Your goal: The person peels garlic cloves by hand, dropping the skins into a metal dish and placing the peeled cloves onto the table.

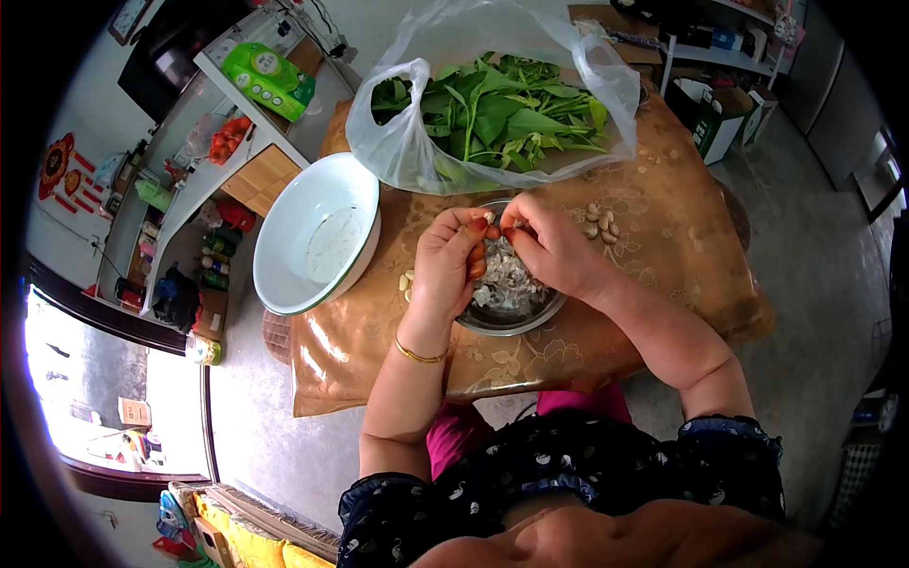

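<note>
Both hands meet over a metal bowl (pixel 511 327) holding papery garlic skins (pixel 509 281). Between the fingertips of my left hand (pixel 449 254) is a small pale garlic clove (pixel 490 218). The thumb and fingers of my right hand (pixel 549 248) are pinched together just beside it; whether they grip a bit of skin is too small to tell. Several unpeeled cloves (pixel 603 223) lie on the table right of my right hand. A few peeled cloves (pixel 405 282) sit left of the bowl, partly behind my left wrist.
An open plastic bag (pixel 383 156) of green leaves (pixel 502 114) lies at the table's far side. A white enamel basin (pixel 275 251) stands at the left, on the brown tablecloth (pixel 350 355). Cluttered shelves (pixel 213 170) are beyond it, and boxes (pixel 724 123) stand at the back right.
</note>
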Action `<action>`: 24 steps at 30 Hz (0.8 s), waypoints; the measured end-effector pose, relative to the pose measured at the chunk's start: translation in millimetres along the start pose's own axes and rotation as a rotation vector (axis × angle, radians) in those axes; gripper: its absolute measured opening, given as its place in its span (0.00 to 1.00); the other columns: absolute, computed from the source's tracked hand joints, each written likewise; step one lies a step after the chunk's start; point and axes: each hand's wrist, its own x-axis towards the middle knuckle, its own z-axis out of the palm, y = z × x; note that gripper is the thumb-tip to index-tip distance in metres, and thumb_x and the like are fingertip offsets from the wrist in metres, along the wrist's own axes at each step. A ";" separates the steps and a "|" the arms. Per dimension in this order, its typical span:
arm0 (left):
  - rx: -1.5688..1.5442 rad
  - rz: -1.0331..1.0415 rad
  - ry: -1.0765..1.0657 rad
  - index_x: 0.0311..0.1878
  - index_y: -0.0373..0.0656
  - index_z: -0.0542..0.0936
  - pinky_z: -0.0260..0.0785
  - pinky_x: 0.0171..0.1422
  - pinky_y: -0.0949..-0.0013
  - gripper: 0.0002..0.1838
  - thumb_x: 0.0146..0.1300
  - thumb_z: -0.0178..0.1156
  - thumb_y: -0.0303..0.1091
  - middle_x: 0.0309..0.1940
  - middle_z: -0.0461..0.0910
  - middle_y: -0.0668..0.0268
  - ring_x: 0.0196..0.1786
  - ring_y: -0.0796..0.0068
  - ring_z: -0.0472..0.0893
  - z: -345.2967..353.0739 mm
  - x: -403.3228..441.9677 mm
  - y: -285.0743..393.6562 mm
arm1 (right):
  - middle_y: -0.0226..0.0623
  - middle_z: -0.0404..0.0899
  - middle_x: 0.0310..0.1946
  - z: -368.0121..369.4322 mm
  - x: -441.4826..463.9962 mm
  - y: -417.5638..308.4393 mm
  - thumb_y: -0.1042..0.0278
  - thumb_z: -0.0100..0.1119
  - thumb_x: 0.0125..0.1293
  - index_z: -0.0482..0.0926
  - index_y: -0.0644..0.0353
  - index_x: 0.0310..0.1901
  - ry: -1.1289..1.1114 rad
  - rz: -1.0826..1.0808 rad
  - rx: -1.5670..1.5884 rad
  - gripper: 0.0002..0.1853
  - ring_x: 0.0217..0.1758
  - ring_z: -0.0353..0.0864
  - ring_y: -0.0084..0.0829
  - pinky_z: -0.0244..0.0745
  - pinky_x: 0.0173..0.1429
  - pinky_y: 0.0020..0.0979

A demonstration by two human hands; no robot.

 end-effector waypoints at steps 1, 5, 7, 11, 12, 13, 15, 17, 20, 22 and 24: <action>0.019 -0.006 -0.001 0.44 0.35 0.74 0.54 0.20 0.84 0.06 0.65 0.51 0.24 0.29 0.77 0.65 0.19 0.88 0.62 0.2 -0.1 0.0 | 0.38 0.74 0.28 0.7 0.8 2.7 0.81 0.47 0.61 0.70 0.66 0.38 0.040 -0.065 -0.010 0.04 0.31 0.72 0.28 0.68 0.38 0.28; 0.134 -0.007 0.022 0.42 0.35 0.74 0.55 0.20 0.84 0.06 0.65 0.52 0.25 0.29 0.77 0.66 0.19 0.88 0.63 3.9 -2.4 -2.7 | 0.41 0.75 0.31 -1.2 1.3 -1.3 0.81 0.47 0.61 0.71 0.66 0.40 0.061 -0.054 -0.057 0.06 0.34 0.75 0.31 0.70 0.41 0.29; 0.145 -0.005 0.016 0.42 0.35 0.74 0.55 0.20 0.83 0.05 0.65 0.53 0.25 0.28 0.78 0.66 0.19 0.88 0.63 4.2 -2.5 -3.8 | 0.43 0.75 0.32 -2.3 0.9 -2.7 0.81 0.47 0.61 0.71 0.66 0.39 0.057 -0.062 -0.101 0.06 0.34 0.75 0.33 0.70 0.40 0.31; 0.206 0.015 0.017 0.42 0.35 0.75 0.57 0.20 0.83 0.05 0.65 0.53 0.25 0.28 0.78 0.67 0.19 0.89 0.64 4.4 -2.7 -5.4 | 0.46 0.74 0.31 -3.3 1.0 -2.9 0.82 0.48 0.59 0.71 0.66 0.38 0.062 -0.119 -0.182 0.05 0.33 0.75 0.42 0.70 0.37 0.35; 0.225 0.022 0.019 0.42 0.35 0.75 0.57 0.20 0.83 0.05 0.65 0.53 0.25 0.28 0.78 0.67 0.19 0.89 0.65 4.5 -2.8 -5.7 | 0.47 0.74 0.31 -3.3 0.9 -3.0 0.82 0.49 0.59 0.71 0.66 0.37 0.062 -0.133 -0.198 0.05 0.33 0.75 0.44 0.69 0.36 0.36; 0.245 0.031 0.019 0.42 0.35 0.75 0.57 0.20 0.83 0.05 0.65 0.53 0.25 0.28 0.78 0.67 0.19 0.89 0.65 4.6 -3.0 -5.9 | 0.48 0.74 0.30 -3.6 0.8 -3.1 0.82 0.50 0.59 0.70 0.65 0.37 0.061 -0.148 -0.215 0.05 0.33 0.75 0.46 0.69 0.35 0.38; 0.269 0.041 0.021 0.42 0.35 0.75 0.58 0.21 0.83 0.05 0.65 0.53 0.26 0.27 0.78 0.68 0.19 0.89 0.65 4.5 -3.1 -6.3 | 0.49 0.73 0.30 -4.3 0.7 -3.6 0.82 0.51 0.58 0.70 0.65 0.37 0.058 -0.180 -0.248 0.05 0.33 0.75 0.48 0.69 0.35 0.39; 0.281 0.043 0.021 0.42 0.36 0.75 0.58 0.21 0.83 0.05 0.65 0.53 0.26 0.27 0.78 0.68 0.19 0.89 0.65 3.4 -2.6 -7.3 | 0.49 0.73 0.30 -4.4 0.7 -3.0 0.82 0.51 0.58 0.70 0.65 0.36 0.053 -0.197 -0.276 0.05 0.33 0.74 0.49 0.69 0.34 0.41; 0.337 0.062 0.021 0.42 0.36 0.75 0.59 0.22 0.83 0.05 0.65 0.53 0.25 0.27 0.78 0.69 0.20 0.89 0.67 3.5 -2.7 -9.2 | 0.50 0.74 0.30 -4.4 -0.4 -1.3 0.82 0.51 0.58 0.69 0.65 0.36 0.043 -0.195 -0.326 0.04 0.33 0.74 0.50 0.69 0.34 0.43; 0.426 0.091 0.043 0.42 0.37 0.75 0.60 0.23 0.83 0.05 0.64 0.53 0.25 0.27 0.78 0.69 0.20 0.89 0.68 6.1 -4.5 -11.3 | 0.50 0.74 0.29 -4.5 -1.2 -1.9 0.82 0.51 0.58 0.68 0.65 0.35 0.032 -0.191 -0.382 0.04 0.32 0.75 0.51 0.69 0.34 0.44; 0.480 0.124 0.048 0.42 0.37 0.75 0.61 0.24 0.82 0.05 0.64 0.54 0.24 0.26 0.78 0.69 0.21 0.88 0.68 7.9 -5.4 -13.1 | 0.50 0.74 0.29 -4.2 -2.0 -2.9 0.81 0.52 0.58 0.68 0.65 0.34 0.032 -0.198 -0.415 0.04 0.31 0.75 0.52 0.69 0.33 0.44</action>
